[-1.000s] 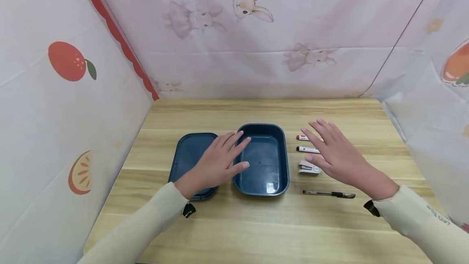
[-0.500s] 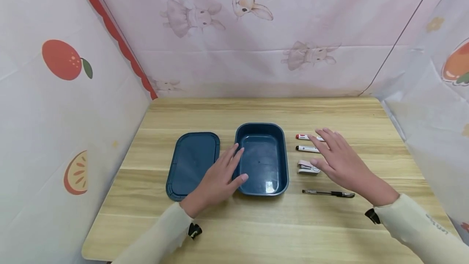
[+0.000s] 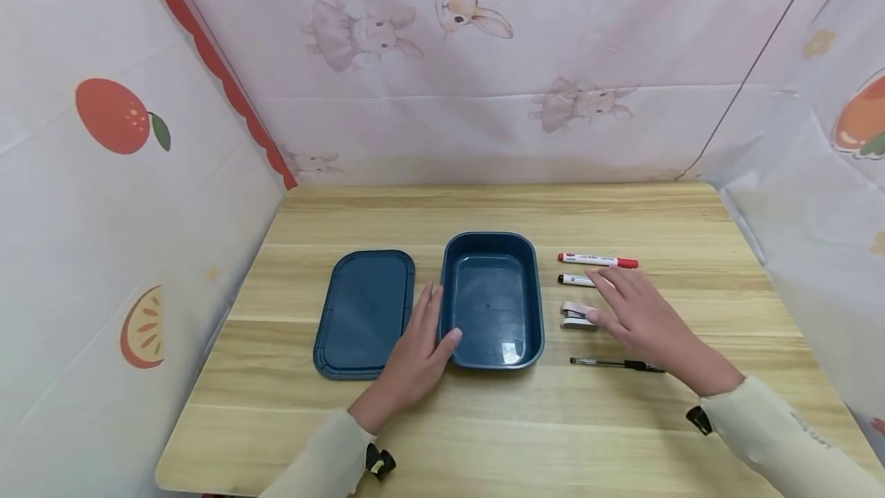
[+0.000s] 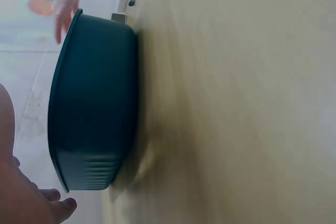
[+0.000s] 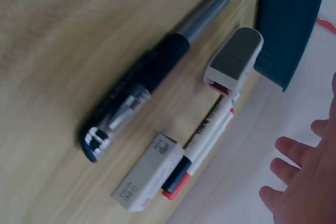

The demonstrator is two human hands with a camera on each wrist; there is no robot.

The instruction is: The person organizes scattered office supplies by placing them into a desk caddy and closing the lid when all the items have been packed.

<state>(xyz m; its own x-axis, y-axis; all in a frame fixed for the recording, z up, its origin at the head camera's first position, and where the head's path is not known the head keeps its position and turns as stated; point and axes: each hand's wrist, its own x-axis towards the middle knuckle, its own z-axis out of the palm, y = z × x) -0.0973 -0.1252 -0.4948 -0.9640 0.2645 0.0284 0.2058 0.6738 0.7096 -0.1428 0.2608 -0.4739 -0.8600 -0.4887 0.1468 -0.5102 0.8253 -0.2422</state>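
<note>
My left hand (image 3: 415, 363) is at the left side of an open dark blue plastic box (image 3: 492, 306), fingers straight along its rim. Whether they touch it I cannot tell. My right hand (image 3: 646, 321) hovers over the stationery at the right, fingers slightly bent, holding nothing. Around it lie a red marker (image 3: 594, 260), a black-capped marker (image 3: 574, 280) partly covered by the fingers, a small stapler (image 3: 575, 313) and a black pen (image 3: 608, 363). In the right wrist view a small white carton (image 5: 147, 174) lies by the markers; the hand hides it in the head view.
A dark blue lid (image 3: 362, 313) lies flat to the left of the box. Everything is on a wooden table (image 3: 498, 444), with printed cloth walls (image 3: 484, 129) behind and at both sides.
Both hands have come lower. The left moved off the lid to the box's left side; the right shifted down and slightly right, uncovering the red marker. The objects have stayed put.
</note>
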